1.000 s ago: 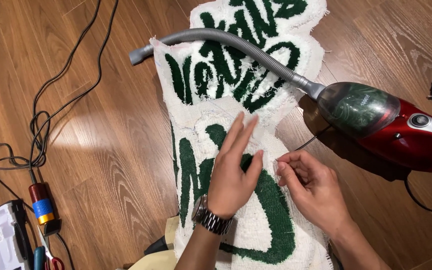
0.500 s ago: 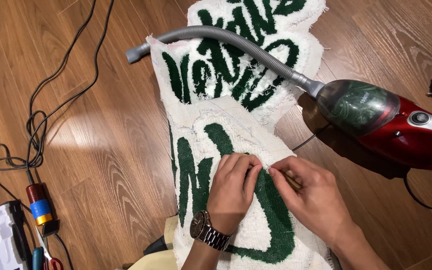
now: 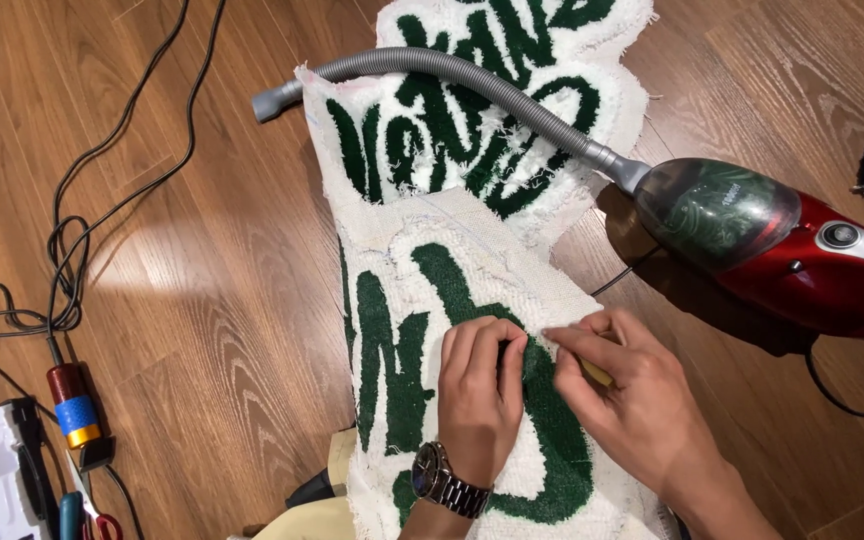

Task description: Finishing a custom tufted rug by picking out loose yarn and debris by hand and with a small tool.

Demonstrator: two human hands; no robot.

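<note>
From the head camera, your left hand (image 3: 480, 395) lies flat on the white and green rug (image 3: 452, 300), which is spread on the wooden floor (image 3: 202, 250); its fingers are pressed together and hold nothing. Your right hand (image 3: 632, 400) pinches something small and yellowish at the green pile; I cannot tell what it is. If you pull hard, I think the threads may come loose. The vacuum cleaner (image 3: 772, 250) and its hose (image 3: 452, 75) rest on the rug, so a tug may shift them.

Red handheld vacuum (image 3: 802, 260) with grey hose (image 3: 452, 75), black cables (image 3: 72, 260) on wooden floor (image 3: 202, 350), scissors (image 3: 87, 515)
</note>
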